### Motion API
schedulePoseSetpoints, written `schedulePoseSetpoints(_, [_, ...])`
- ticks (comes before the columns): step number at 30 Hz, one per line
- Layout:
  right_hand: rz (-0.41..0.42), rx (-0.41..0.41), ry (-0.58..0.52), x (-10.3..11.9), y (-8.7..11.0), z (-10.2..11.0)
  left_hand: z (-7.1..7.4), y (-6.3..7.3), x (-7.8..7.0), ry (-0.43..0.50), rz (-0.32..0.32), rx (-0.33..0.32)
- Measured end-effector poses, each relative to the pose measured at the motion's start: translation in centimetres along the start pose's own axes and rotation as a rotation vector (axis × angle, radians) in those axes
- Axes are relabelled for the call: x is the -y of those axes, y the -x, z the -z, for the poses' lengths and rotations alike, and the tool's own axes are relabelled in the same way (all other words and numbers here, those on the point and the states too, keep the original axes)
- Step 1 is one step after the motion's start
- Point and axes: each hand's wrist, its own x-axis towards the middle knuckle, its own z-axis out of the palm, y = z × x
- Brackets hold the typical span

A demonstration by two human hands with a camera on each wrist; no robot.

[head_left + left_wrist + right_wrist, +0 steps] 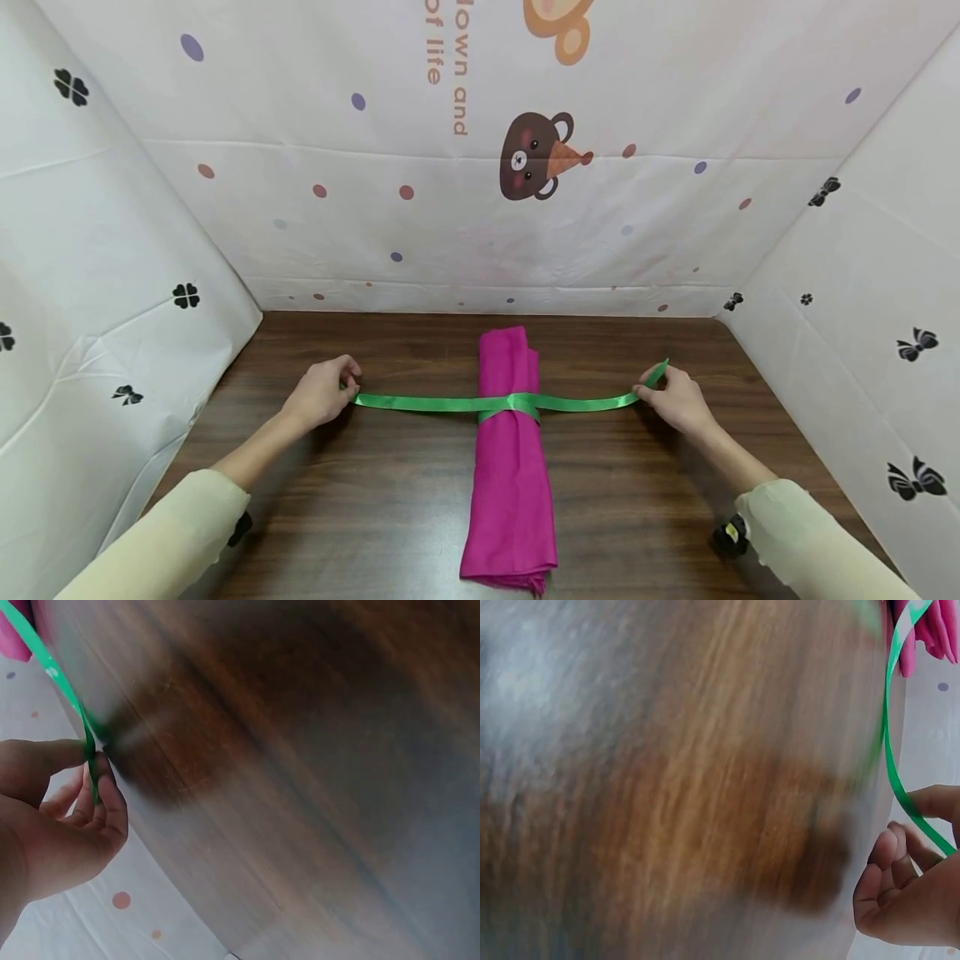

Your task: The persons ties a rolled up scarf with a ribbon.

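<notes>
A folded magenta cloth [513, 492] lies lengthwise on the table, with a green ribbon [427, 404] wrapped round its upper part and crossed on top. To the left, my left hand [318, 393] pinches one ribbon end between thumb and fingers; the left wrist view shows the thumb [64, 755] against it and a short tail below. On the other side, my right hand [678, 400] pinches the opposite end, whose tip sticks up past the fingers. Both ribbon lengths stretch out sideways from the cloth, the right one sagging slightly.
The dark wooden table [375, 500] is bordered by a white printed sheet [450, 233] at the back and white sheets at left and right. Dark devices sit at both wrists, the right one [730, 533] showing more plainly.
</notes>
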Motion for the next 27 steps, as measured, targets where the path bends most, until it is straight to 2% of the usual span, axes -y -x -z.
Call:
schedulePoseSetpoints(12, [-0.020,-0.114,0.158,-1.4,0.2,-0.1,0.4,0.0,0.4,0.006,-0.010,0.010])
schedulePoseSetpoints(18, [-0.018,-0.183,0.221,-1.6,0.5,0.0,0.4,-0.1,0.5,-0.029,-0.011,0.013])
schedulePoseSetpoints(27, [0.013,-0.176,0.252,-1.5,0.6,-0.3,0.3,0.3,0.3,-0.114,0.003,-0.047])
